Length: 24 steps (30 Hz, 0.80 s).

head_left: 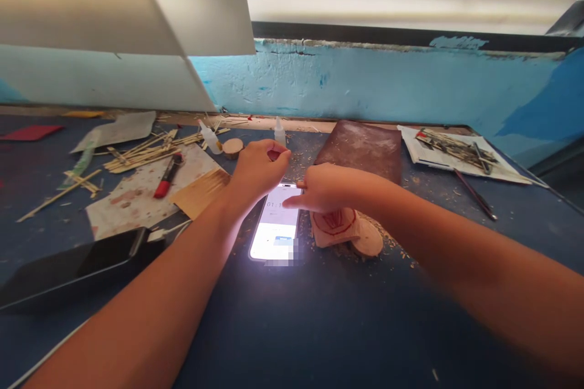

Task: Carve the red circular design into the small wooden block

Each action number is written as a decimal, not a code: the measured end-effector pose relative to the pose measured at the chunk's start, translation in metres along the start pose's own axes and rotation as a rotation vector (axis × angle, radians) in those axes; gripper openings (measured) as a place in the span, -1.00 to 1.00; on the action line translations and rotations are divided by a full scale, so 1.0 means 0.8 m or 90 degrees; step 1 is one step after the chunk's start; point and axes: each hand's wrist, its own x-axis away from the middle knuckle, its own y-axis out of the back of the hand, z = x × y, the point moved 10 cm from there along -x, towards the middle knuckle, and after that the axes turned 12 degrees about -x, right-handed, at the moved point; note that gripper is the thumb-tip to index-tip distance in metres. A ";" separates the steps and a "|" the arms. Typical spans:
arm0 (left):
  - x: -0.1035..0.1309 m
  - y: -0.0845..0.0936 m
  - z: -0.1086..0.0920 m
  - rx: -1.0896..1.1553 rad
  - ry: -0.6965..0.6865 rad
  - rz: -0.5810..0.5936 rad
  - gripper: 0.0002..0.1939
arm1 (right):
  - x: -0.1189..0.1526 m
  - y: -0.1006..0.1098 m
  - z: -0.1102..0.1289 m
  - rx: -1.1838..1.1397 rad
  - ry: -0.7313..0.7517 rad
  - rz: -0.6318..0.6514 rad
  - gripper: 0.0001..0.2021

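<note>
A lit phone (274, 237) lies on the dark blue desk with large digits on its screen. My left hand (262, 164) is over its top left corner, thumb and fingers curled together; a dark reddish spot shows between them, too small to name. My right hand (322, 188) is at the phone's upper right edge. Its fingers are curled and one digit reaches over the screen; what they hold, if anything, is hidden. Just below my right hand sits a wooden block (335, 228) with a red drawn design, against a round wood slice (367, 237).
Left are a black device (77, 267) with a white cable, a red marker (168, 176), bamboo sticks (141, 155) and a glue bottle (210, 137). Behind are another small bottle (280, 132) and a brown board (360, 149). Right, a paper (420, 152) holds thin tools.
</note>
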 end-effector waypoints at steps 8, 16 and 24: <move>0.017 -0.010 -0.002 -0.083 -0.045 0.192 -0.22 | 0.091 0.005 -0.122 -0.098 -0.104 -0.096 -0.42; 0.057 -0.040 0.025 -0.323 -0.115 0.462 0.51 | 0.094 -0.014 -0.171 -0.110 -0.097 -0.054 -0.38; 0.033 -0.031 0.030 -0.280 -0.067 0.408 0.12 | 0.088 -0.012 -0.177 -0.072 -0.108 -0.083 -0.40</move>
